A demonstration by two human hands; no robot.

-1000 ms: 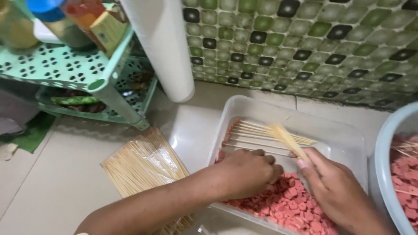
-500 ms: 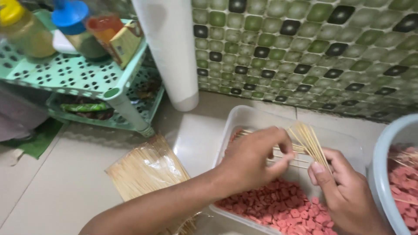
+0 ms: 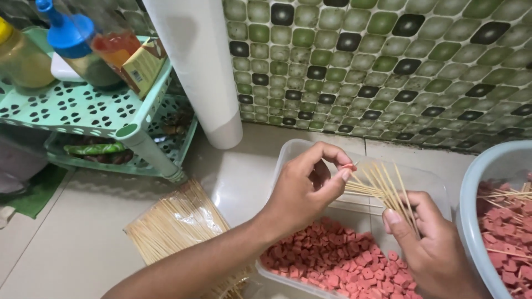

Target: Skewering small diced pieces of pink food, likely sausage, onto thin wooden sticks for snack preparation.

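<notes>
L hand (image 3: pixel 302 185) fingers pinch a sausage piece (image 3: pixel 348 166); R hand (image 3: pixel 435 246) fingers grip skewers (image 3: pixel 382 185) (over tub (image 3: pixel 288 160)).

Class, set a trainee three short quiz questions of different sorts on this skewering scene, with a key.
1. True or false: the left hand pinches a pink sausage piece.
2. What does the right hand hold?
3. The clear tub holds: A noodles, B pink sausage pieces, C eggs.

Key:
1. True.
2. A bunch of bamboo skewers.
3. B.
</notes>
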